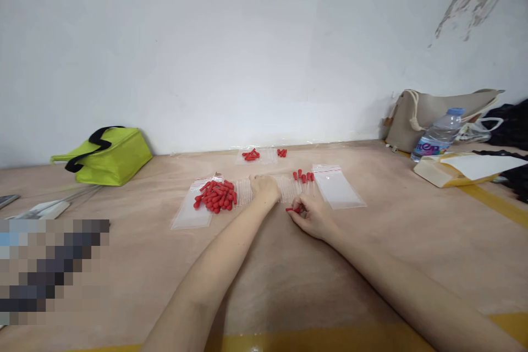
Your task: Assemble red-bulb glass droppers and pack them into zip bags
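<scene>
Plainly, the only lettering of any size is on the label (pixel 429 147) of the water bottle (pixel 438 133) at the right, where bold purple characters run across a colourful band, too skewed and blurred for me to read as a sure brand name. Its cap (pixel 456 111) is blue, and it stands upright in front of a grey bag (pixel 439 107) with a rope-like handle. Near it lies an opened packet (pixel 433 170), white and yellowish, showing no writing I can make out. On the wooden-looking table (pixel 165 269), the right hand (pixel 315 217) pinches a small red piece (pixel 292 209) between thumb and fingers, just in front of a row of clear tubes (pixel 244 192). The left hand (pixel 266 187) is bent over the middle of that row; its fingers are mostly hidden, so I cannot tell how far apart they are or whether they grip anything. At the row's right end, several red tips (pixel 304 177) stand out beyond the right hand. To the left, a heap of red pieces (pixel 216 196) lies partly over a clear zip bag (pixel 187 220), and another zip bag (pixel 340 192) lies flat at the right; each has a red line along its top and no legible print. Farther back, near the wall (pixel 247 55), are two smaller red clusters (pixel 251 155). A lime-green bag (pixel 124 157) with a black strap sits at the left, its visible sides unmarked.
</scene>
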Demonstrator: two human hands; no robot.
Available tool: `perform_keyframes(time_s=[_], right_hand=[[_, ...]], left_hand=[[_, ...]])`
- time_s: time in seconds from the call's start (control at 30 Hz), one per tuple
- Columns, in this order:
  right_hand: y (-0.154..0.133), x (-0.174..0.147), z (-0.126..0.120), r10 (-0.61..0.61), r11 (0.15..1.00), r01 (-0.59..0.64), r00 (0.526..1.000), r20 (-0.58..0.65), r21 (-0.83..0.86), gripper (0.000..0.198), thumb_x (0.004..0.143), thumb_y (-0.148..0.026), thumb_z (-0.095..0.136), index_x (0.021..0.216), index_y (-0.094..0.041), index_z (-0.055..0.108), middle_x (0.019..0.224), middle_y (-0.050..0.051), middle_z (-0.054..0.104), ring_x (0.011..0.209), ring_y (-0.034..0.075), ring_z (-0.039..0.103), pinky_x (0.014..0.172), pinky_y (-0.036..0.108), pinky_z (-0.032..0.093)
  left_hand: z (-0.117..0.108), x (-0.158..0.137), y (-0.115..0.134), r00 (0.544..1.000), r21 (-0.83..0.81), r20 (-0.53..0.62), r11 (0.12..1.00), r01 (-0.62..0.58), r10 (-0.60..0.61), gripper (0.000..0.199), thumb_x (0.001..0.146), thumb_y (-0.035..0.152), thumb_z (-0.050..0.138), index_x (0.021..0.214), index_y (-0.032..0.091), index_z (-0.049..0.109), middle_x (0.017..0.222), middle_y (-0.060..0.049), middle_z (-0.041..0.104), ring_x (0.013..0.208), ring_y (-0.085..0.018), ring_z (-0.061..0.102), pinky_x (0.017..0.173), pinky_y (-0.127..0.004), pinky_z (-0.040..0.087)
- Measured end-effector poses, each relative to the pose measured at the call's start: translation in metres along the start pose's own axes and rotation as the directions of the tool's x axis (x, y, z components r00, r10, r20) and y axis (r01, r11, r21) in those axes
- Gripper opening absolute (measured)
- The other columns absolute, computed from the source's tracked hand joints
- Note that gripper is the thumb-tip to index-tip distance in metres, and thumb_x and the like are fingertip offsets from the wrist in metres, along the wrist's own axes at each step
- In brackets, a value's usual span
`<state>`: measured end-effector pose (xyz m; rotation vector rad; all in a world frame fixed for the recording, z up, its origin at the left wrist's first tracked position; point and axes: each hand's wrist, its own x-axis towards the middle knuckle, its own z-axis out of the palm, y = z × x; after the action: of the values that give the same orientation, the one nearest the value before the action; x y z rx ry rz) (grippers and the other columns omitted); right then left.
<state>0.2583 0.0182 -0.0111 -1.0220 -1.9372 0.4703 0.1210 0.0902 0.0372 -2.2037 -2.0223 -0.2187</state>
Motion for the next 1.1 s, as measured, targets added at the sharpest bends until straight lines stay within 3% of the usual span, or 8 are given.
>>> perform_keyframes(time_s=[0.13,0.2,0.27,0.37,0.5,0.67,0.83,1.1], right_hand=[[0.004,0.000,0.001,-0.014,0.999,0.014,1.000,0.005,-0.029,0.008,0.073,-0.022,0.050,0.067,-0.021,0.045,0.071,0.001,0.054,0.063,0.012,0.050,0.057,0.025,0.043],[0.005,0.000,0.001,0.013,1.000,-0.013,1.000,-0.005,-0.001,0.005,0.073,-0.023,0.050,0.078,-0.020,0.050,0.077,0.002,0.055,0.065,0.012,0.053,0.058,0.026,0.045],[0.004,0.001,0.001,0.021,1.000,-0.021,1.000,-0.020,0.005,0.018,0.074,-0.024,0.050,0.092,-0.020,0.053,0.085,0.004,0.056,0.070,0.013,0.055,0.061,0.027,0.046],[0.001,0.002,-0.002,-0.012,1.000,0.011,0.999,-0.033,-0.028,0.021,0.078,-0.026,0.048,0.096,-0.021,0.058,0.091,0.006,0.056,0.081,0.015,0.056,0.069,0.030,0.047],[-0.004,0.005,-0.003,-0.028,1.000,0.028,0.998,-0.058,-0.008,0.020,0.081,-0.025,0.045,0.091,-0.022,0.062,0.086,0.005,0.057,0.083,0.016,0.054,0.075,0.032,0.044],[-0.006,0.007,0.008,0.035,0.997,-0.032,0.999,-0.039,0.073,0.013,0.078,-0.024,0.050,0.085,-0.020,0.060,0.080,0.003,0.056,0.076,0.014,0.053,0.069,0.029,0.043],[-0.007,0.005,0.016,0.153,0.977,-0.154,0.988,0.017,0.145,0.011,0.074,-0.024,0.053,0.083,-0.018,0.054,0.071,0.000,0.054,0.058,0.010,0.046,0.052,0.023,0.038],[-0.010,0.004,0.015,0.063,0.988,-0.068,0.997,0.045,0.137,0.007,0.074,-0.019,0.054,0.081,-0.018,0.055,0.071,0.000,0.053,0.061,0.010,0.045,0.055,0.022,0.037]], left_hand=[[0.000,0.001,0.004,1.000,-0.003,0.010,1.000,-0.024,0.024,0.012,0.069,0.020,0.056,0.068,0.013,0.065,0.076,-0.015,0.067,0.079,-0.029,0.058,0.077,-0.042,0.029],[-0.001,-0.001,0.003,0.999,-0.014,-0.001,0.999,-0.037,0.037,0.012,0.070,0.017,0.054,0.070,0.011,0.065,0.077,-0.016,0.066,0.080,-0.029,0.057,0.076,-0.042,0.029],[-0.003,-0.008,-0.002,0.997,-0.034,-0.030,0.997,-0.067,0.066,0.016,0.075,0.018,0.050,0.075,0.010,0.064,0.082,-0.018,0.065,0.085,-0.031,0.055,0.076,-0.042,0.030],[-0.006,-0.029,-0.018,0.983,-0.078,-0.085,0.982,-0.171,0.165,0.024,0.083,0.024,0.040,0.086,0.011,0.060,0.093,-0.016,0.062,0.092,-0.029,0.052,0.077,-0.040,0.031],[0.001,-0.064,-0.056,0.917,-0.195,-0.162,0.900,-0.391,0.364,0.018,0.087,0.022,0.036,0.088,0.017,0.053,0.088,-0.005,0.062,0.085,-0.019,0.054,0.077,-0.031,0.033],[0.015,-0.087,-0.092,0.846,-0.324,-0.330,0.792,-0.517,0.418,0.019,0.088,0.017,0.036,0.094,0.020,0.053,0.089,-0.003,0.064,0.080,-0.016,0.055,0.078,-0.032,0.030],[0.017,-0.089,-0.094,0.808,-0.344,-0.373,0.740,-0.578,0.457,0.022,0.087,0.014,0.036,0.096,0.019,0.056,0.090,-0.002,0.066,0.078,-0.015,0.056,0.078,-0.033,0.028],[0.019,-0.091,-0.091,0.785,-0.303,-0.385,0.737,-0.604,0.485,0.022,0.088,0.015,0.037,0.098,0.019,0.056,0.091,-0.003,0.065,0.078,-0.015,0.055,0.078,-0.033,0.028]])
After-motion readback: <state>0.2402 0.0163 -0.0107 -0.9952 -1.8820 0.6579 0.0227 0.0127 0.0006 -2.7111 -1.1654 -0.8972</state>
